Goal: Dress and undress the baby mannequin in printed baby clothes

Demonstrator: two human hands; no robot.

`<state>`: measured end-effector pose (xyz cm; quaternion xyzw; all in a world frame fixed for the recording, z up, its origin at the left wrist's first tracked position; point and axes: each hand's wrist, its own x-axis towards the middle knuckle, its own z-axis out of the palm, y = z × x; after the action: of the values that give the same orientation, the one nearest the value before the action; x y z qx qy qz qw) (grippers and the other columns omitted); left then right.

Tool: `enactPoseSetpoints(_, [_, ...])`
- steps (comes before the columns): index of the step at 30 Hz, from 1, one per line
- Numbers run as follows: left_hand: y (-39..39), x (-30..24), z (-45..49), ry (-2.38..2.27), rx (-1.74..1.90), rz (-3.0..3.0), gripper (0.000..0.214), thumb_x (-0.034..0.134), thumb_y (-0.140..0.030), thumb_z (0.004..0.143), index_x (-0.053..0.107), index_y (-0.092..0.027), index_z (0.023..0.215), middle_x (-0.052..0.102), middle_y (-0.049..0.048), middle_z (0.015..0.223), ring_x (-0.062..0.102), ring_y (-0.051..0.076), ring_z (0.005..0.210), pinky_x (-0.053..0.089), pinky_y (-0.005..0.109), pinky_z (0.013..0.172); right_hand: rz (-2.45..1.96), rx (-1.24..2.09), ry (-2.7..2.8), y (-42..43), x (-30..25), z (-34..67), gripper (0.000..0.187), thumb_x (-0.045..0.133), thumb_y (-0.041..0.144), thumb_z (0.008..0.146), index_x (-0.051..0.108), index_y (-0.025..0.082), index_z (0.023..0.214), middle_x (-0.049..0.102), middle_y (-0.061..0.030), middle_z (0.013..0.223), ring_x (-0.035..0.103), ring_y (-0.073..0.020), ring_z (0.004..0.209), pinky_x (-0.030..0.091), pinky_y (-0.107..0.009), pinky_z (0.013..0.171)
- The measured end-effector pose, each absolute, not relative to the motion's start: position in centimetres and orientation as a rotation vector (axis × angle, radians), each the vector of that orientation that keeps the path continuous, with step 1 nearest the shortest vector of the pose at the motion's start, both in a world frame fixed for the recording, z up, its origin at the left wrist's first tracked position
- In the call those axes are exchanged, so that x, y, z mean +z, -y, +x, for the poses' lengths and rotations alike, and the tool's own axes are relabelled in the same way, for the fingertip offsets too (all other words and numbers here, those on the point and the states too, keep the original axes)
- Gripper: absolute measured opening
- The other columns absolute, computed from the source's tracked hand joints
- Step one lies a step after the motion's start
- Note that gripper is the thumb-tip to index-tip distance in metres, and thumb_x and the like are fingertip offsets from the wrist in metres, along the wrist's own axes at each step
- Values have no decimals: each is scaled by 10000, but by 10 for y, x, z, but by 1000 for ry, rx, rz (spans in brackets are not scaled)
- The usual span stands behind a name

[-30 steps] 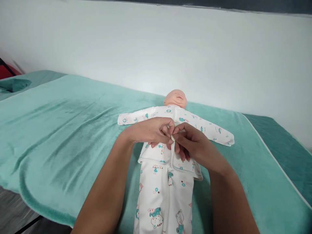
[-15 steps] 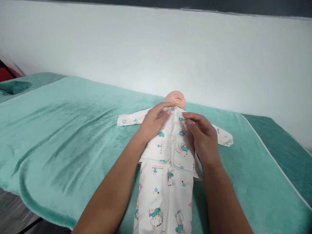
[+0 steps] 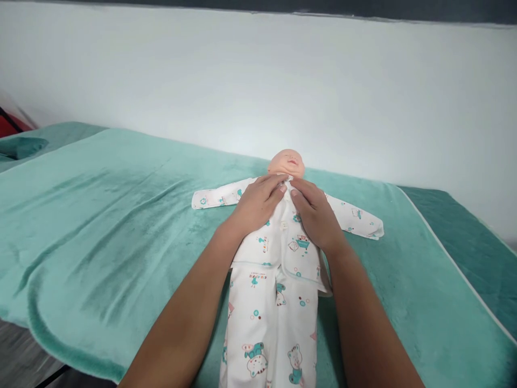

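Observation:
A baby doll (image 3: 286, 163) lies on its back in a white printed baby shirt (image 3: 264, 245) and matching trousers (image 3: 252, 323). The shirt's front edges meet down the middle, with a small fastener visible at mid-chest. At the collar, my left hand (image 3: 260, 200) lies over the doll's upper chest, its thumb and fingertips closed on the front edge. Opposite it, my right hand (image 3: 315, 210) has its fingertips and thumb on the other edge, just below the neck. Both sets of fingertips nearly touch. My fingers hide the collar's cloth in part.
A light green plush blanket (image 3: 121, 215) with soft folds covers the table under the doll. Darker green cloth (image 3: 456, 226) shows at the right. Behind stands a white wall (image 3: 258, 81). Something red (image 3: 14, 125) is at the far left edge.
My right hand has moved left and down from above the shirt onto the collar, beside my left hand. The doll's right-side sleeve shows more now. My left hand has stayed at the collar.

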<state>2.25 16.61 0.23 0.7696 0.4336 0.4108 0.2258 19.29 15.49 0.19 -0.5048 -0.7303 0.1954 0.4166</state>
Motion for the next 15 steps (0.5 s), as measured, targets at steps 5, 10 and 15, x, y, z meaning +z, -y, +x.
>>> enactPoseSetpoints(5, [-165,2,22,-1114,1193,2098,371,394,-263,1005,638,-256,1284,635,27,1391,516,186,1344,369,388,1163,-1220,528,1885,-160,0,197,383,437,408,991,641,320,1304,550,-21,1474,422,-237,1411,262,-494,1206])
enactPoseSetpoints(10, [-165,2,17,-1006,1266,1976,318,450,-190,962,694,-241,1159,653,45,1360,546,180,1319,375,403,1160,-1174,687,1662,-154,-3,199,323,560,390,927,682,305,1214,585,-20,1431,469,-227,1376,316,-464,1185])
enactPoseSetpoints(15, [-165,4,11,-873,1275,1909,267,488,-159,928,738,-239,981,647,49,1362,533,193,1340,373,413,1160,-1120,698,1468,-142,0,196,249,547,384,941,742,261,846,693,-28,1229,591,-229,1226,366,-457,1144])
